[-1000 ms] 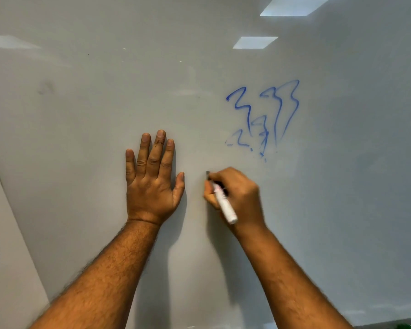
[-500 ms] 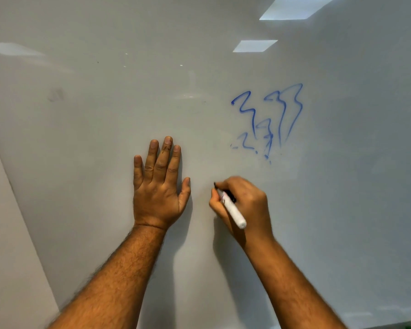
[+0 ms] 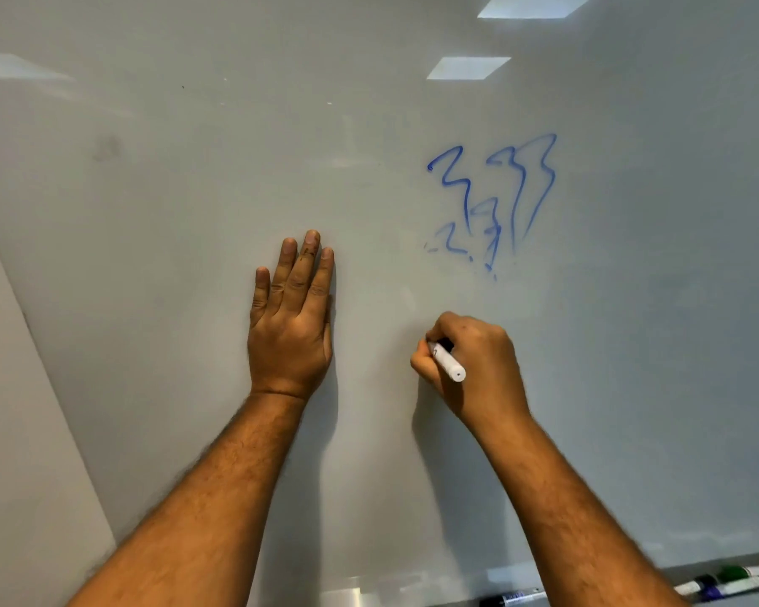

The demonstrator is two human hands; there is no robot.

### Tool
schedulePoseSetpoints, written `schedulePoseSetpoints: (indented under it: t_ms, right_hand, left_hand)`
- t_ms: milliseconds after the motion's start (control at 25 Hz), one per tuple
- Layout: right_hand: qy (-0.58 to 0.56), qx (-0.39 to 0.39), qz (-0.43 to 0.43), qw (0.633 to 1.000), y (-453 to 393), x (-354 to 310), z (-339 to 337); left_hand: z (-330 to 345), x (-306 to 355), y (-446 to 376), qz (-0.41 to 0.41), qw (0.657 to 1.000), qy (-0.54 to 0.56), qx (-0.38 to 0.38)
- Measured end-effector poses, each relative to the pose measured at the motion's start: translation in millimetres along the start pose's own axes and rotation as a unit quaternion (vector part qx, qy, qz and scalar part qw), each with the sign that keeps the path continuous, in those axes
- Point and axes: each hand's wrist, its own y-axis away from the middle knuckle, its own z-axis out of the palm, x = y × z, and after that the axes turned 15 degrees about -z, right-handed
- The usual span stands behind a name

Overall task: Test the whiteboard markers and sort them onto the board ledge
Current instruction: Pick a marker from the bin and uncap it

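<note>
— Grip? Right hand (image 3: 474,365) pinching marker (image 3: 448,362), tip against whiteboard (image 3: 150,212) below blue scribbles (image 3: 496,199). Left hand (image 3: 291,317) spread flat on board.

— Risk? No fresh mark visible; possibly dry, easily missorted among ledge markers (image 3: 715,582).

The whiteboard (image 3: 158,221) is pale grey-white and glossy, with bright white rectangular light reflections (image 3: 467,67) near its top and a faint grey smudge (image 3: 106,147) at the upper left. The scribbles (image 3: 496,199) on it are blue zigzags. The marker (image 3: 448,363) in the right hand (image 3: 474,365) is white with a black band. On the ledge (image 3: 588,600) lie markers (image 3: 719,582) with white barrels, one green-capped, one dark blue.
</note>
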Motion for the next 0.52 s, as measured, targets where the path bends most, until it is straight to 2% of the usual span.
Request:
schedulePoseSetpoints:
  t_ms: [40, 120, 240, 320, 440, 520]
  right_hand:
    - [-0.041, -0.026, 0.046, 0.998, 8, -3, -9]
    - [-0.163, -0.009, 0.132, 0.978, 23, -7, -26]
    - [-0.257, 0.013, 0.177, 0.950, 45, -15, -44]
    - [-0.300, -0.005, 0.195, 0.934, 62, -13, -51]
    - [-0.380, 0.021, 0.255, 0.889, 84, -6, -64]
    - [-0.429, 0.039, 0.282, 0.857, 95, 2, -73]
  left_hand:
    - [-2, 3, 2, -0.016, 0.999, 0.033, -0.012]
    - [-5, 13, 18, -0.042, 0.992, 0.108, -0.046]
    - [-6, 44, 62, -0.063, 0.970, 0.197, -0.126]
    - [-8, 68, 86, -0.120, 0.944, 0.261, -0.163]
    - [-10, 103, 107, -0.250, 0.878, 0.360, -0.192]
    - [-10, 124, 117, -0.331, 0.801, 0.432, -0.249]
